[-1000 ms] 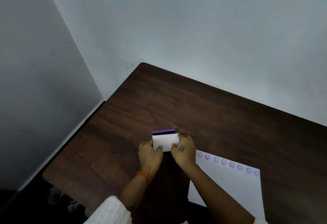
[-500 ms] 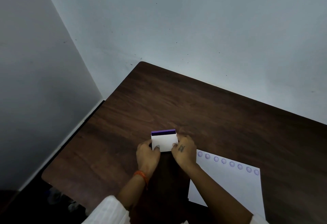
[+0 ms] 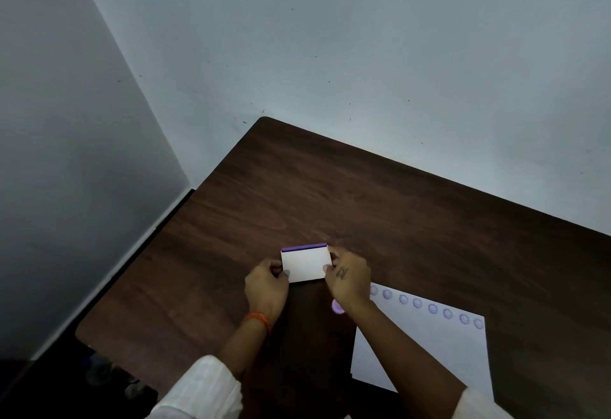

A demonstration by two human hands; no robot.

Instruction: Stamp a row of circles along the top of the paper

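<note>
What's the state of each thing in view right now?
Ink pad box: on the table, white lid down over the purple base, gripped at both ends.
Paper: flat on the table, row of purple circles along its top edge.
Stamp: small purple piece under the right wrist, mostly hidden.
Left hand: pinching the box's left end.
Right hand: pinching the box's right end.

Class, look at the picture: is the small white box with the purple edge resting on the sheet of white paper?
No: the small white box with the purple edge sits on the dark wooden table, left of the white paper.
</note>
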